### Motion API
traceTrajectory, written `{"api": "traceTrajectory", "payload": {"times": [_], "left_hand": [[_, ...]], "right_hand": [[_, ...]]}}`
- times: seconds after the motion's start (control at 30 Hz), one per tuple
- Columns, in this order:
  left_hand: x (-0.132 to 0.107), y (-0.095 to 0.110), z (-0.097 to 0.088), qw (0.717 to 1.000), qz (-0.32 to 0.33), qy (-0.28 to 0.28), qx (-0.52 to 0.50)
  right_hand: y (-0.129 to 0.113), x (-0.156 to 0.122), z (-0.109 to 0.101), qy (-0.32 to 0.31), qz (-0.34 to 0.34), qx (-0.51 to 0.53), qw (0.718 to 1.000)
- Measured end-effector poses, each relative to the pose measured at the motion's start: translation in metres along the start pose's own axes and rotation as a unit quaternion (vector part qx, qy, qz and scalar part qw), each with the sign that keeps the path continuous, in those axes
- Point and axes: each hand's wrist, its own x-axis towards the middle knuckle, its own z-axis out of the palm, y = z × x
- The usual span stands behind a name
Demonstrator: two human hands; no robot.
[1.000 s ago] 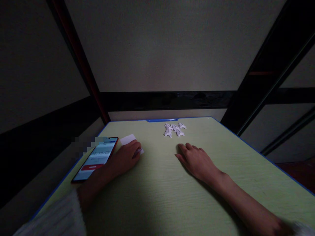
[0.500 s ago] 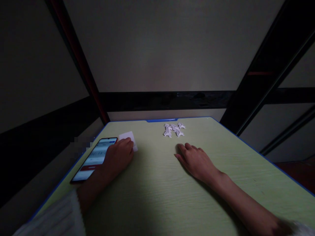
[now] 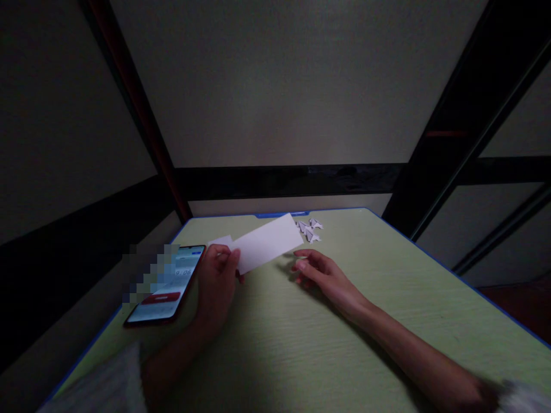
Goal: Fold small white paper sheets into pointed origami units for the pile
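My left hand (image 3: pixel 217 284) pinches the near end of a white paper strip (image 3: pixel 269 242) and holds it lifted above the pale green table (image 3: pixel 387 310). The strip slants up to the right. Below its far end is my right hand (image 3: pixel 321 275), fingers loosely curled and apart, holding nothing, fingertips close to the paper. More white paper (image 3: pixel 219 241) lies on the table just behind my left hand. Several small folded white paper figures (image 3: pixel 310 228) sit near the table's far edge, partly hidden by the strip.
A red-cased phone (image 3: pixel 170 284) with a lit screen lies at the table's left edge, beside my left hand. The table has a blue rim (image 3: pixel 282 214). Dark beams and a plain wall stand behind it.
My left hand has picked a paper strip off the stack and raised it toward the middle. My right hand has lifted from lying flat and curled toward the strip's far end.
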Motion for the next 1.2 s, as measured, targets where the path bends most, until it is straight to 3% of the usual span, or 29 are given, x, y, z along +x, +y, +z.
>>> {"api": "traceTrajectory", "payload": {"times": [0.1,0.2,0.27,0.33,0.5,0.57,0.63,0.7,0.77,0.87,0.93,0.97,1.03,1.1,1.2], "left_hand": [[-0.010,-0.004,0.010,0.992,-0.078,-0.078,-0.059],[-0.017,-0.010,0.015,0.966,-0.113,-0.213,-0.096],[-0.019,-0.011,0.015,0.936,-0.138,-0.303,-0.116],[-0.021,-0.009,0.015,0.921,-0.163,-0.333,-0.124],[-0.023,-0.006,0.015,0.905,-0.213,-0.347,-0.123],[-0.021,-0.008,0.015,0.909,-0.222,-0.327,-0.133],[-0.017,-0.011,0.015,0.921,-0.233,-0.272,-0.153],[-0.012,-0.014,0.014,0.931,-0.246,-0.201,-0.178],[-0.009,-0.016,0.014,0.933,-0.252,-0.159,-0.199],[-0.008,-0.017,0.014,0.931,-0.248,-0.157,-0.217],[-0.010,-0.018,0.014,0.932,-0.234,-0.173,-0.215],[-0.011,-0.018,0.014,0.934,-0.225,-0.182,-0.209],[-0.013,-0.017,0.013,0.939,-0.204,-0.200,-0.194],[-0.014,-0.014,0.013,0.942,-0.183,-0.215,-0.181],[-0.017,-0.010,0.015,0.938,-0.170,-0.260,-0.150]], "right_hand": [[0.002,0.000,0.008,0.028,0.012,0.119,0.992],[0.004,0.000,0.009,0.076,0.015,0.154,0.985],[0.004,-0.001,0.007,0.070,0.017,0.153,0.986],[0.003,-0.002,0.006,0.029,0.018,0.131,0.991],[-0.002,-0.008,0.012,-0.093,0.004,0.053,0.994],[-0.002,-0.011,0.013,-0.049,-0.039,0.028,0.998],[-0.002,-0.014,0.011,0.040,-0.119,-0.049,0.991],[-0.002,-0.017,0.006,0.070,-0.217,-0.169,0.959],[-0.002,-0.020,0.002,0.034,-0.319,-0.270,0.908],[-0.003,-0.024,0.000,-0.028,-0.414,-0.383,0.825],[-0.003,-0.026,0.001,-0.040,-0.441,-0.415,0.794],[-0.003,-0.027,0.002,-0.041,-0.446,-0.414,0.792],[-0.003,-0.029,0.004,-0.040,-0.436,-0.377,0.816],[-0.005,-0.028,0.006,-0.016,-0.393,-0.298,0.870],[-0.008,-0.023,0.007,0.090,-0.281,-0.151,0.944]]}}
